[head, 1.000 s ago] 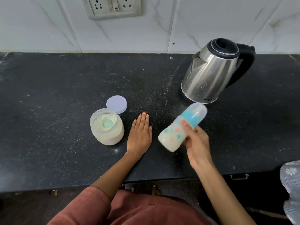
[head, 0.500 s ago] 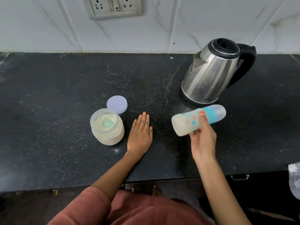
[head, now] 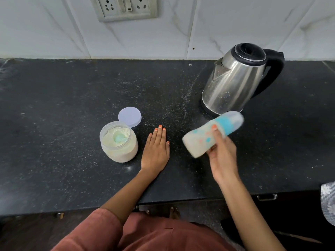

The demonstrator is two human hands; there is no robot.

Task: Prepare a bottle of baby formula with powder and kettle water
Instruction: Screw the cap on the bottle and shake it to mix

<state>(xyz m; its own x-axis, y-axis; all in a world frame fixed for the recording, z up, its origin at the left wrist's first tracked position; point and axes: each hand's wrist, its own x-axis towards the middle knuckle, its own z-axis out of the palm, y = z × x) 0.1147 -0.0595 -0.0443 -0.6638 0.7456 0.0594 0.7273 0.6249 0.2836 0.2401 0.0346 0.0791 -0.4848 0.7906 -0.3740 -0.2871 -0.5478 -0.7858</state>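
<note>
I see black speckled counter (head: 54, 124) | open powder jar (head: 118, 144) left of centre | lid (head: 129, 116) just behind it | steel kettle (head: 233, 82) back right | left hand (head: 155, 153) flat beside jar

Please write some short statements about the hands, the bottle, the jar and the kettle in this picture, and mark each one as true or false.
1. The right hand holds the baby bottle tilted above the counter. True.
2. The left hand grips the powder jar. False: it lies flat on the counter beside the jar, not touching it.
3. The jar is open, and a scoop sits in the powder. True.
4. The kettle lies on its side. False: it stands upright at the back right of the counter.
</note>
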